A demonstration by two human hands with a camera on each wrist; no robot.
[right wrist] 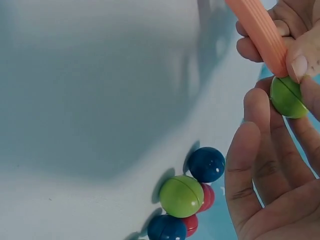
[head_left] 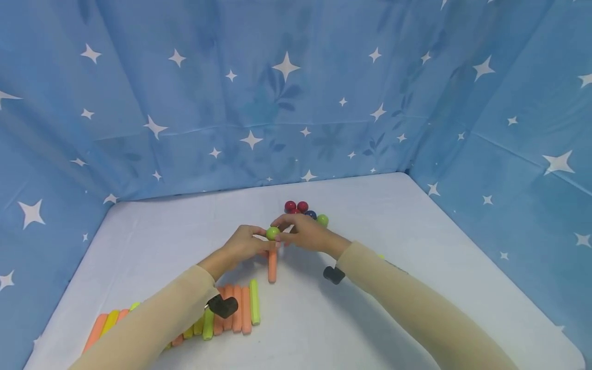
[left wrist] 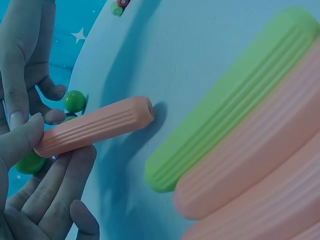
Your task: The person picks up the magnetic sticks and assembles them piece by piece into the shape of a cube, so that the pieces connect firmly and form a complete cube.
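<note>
Over the middle of the table my left hand (head_left: 244,242) pinches an orange ribbed stick (head_left: 272,268) between thumb and fingers near its upper end. The stick's lower end points toward me, and the left wrist view shows a hole in it (left wrist: 150,108). My right hand (head_left: 309,234) holds a glossy green ball (head_left: 273,234) with its fingertips. In the right wrist view, this ball (right wrist: 289,98) sits right at the stick's end, with the left thumb beside the joint. Part of the ball is hidden by fingers.
A row of orange, yellow and lime sticks (head_left: 237,308) lies at the front left, partly behind the left sleeve. Beyond the right hand is a cluster of red balls (head_left: 302,206), blue balls (right wrist: 206,164) and a green ball (head_left: 322,220). A starry blue curtain (head_left: 250,92) surrounds the table.
</note>
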